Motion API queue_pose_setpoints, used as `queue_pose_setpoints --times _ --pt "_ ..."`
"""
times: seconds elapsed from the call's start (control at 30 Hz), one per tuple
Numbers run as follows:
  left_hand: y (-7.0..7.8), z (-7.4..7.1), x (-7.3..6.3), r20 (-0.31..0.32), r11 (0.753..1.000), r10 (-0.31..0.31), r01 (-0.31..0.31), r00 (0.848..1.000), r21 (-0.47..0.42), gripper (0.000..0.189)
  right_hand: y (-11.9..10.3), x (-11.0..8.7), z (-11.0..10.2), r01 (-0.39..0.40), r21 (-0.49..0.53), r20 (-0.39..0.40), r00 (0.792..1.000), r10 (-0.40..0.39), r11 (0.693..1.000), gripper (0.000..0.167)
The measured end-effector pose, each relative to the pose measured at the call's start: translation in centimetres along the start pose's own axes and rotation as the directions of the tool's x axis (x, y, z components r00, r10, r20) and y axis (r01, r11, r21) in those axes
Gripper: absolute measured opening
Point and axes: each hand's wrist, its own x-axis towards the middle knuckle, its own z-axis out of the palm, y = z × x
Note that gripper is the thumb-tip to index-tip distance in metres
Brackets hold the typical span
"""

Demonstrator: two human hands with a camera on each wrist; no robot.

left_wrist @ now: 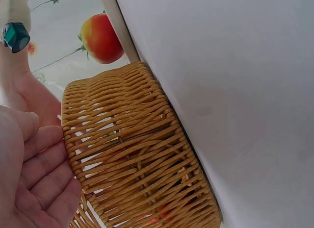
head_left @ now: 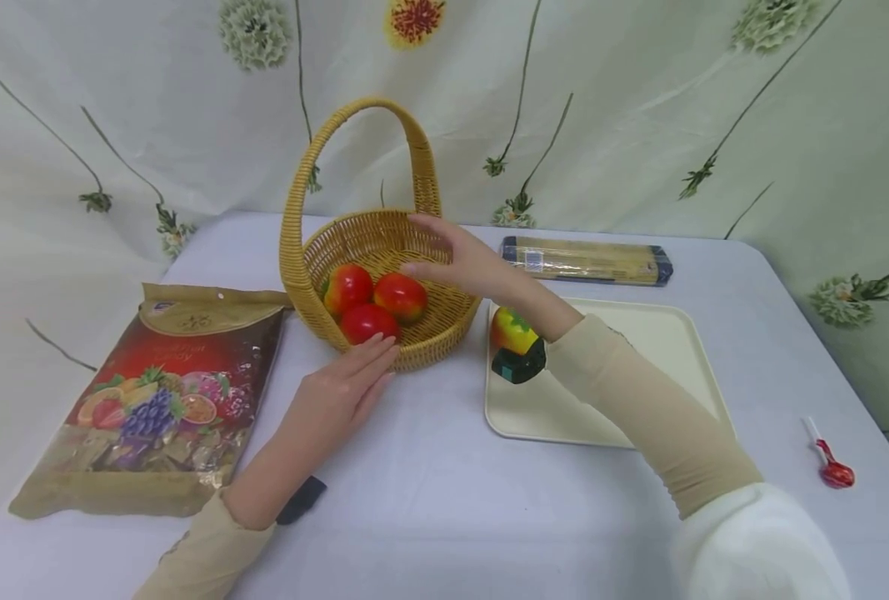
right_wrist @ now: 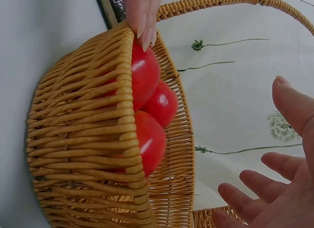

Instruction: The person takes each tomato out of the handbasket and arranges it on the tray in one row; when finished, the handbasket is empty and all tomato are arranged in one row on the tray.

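A wicker basket [head_left: 444, 343] with a tall handle stands towards the back of the table, holding three shiny red fruits [head_left: 401, 297] tinged with yellow. My left hand [head_left: 342, 387] touches the basket's near rim, its fingers straight and their tips beside the closest fruit. Over the right side of the basket is my right hand [head_left: 462, 260], fingers and thumb spread, nothing held. In the right wrist view, the right hand [right_wrist: 284, 184] appears apart from the fruits. Another red-and-yellow fruit [head_left: 510, 330] with green leaves lies on the cream tray [head_left: 661, 367], partly hidden by my right forearm.
Left of the basket lies a large candy bag [head_left: 167, 408] with fruit pictures. A long clear-and-gold packet [head_left: 601, 262] sits behind the tray. Near the table's right edge is a red lollipop [head_left: 836, 473]. A flowered cloth [head_left: 616, 108] hangs behind.
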Motion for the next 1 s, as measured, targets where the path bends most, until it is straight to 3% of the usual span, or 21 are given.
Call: queue_pose_setpoints --times 0.53,1.0 --pt "0.1 -0.1 0.2 0.023 1.0 -0.025 0.025 0.999 0.015 0.047 1.4 0.4 1.3 -0.017 0.001 0.015 1.0 0.017 1.0 0.067" --pt "0.1 -0.1 0.2 0.006 1.0 -0.009 0.009 1.0 0.03 0.047 2.6 0.8 2.3 -0.025 0.019 0.03 0.999 0.025 0.999 0.063"
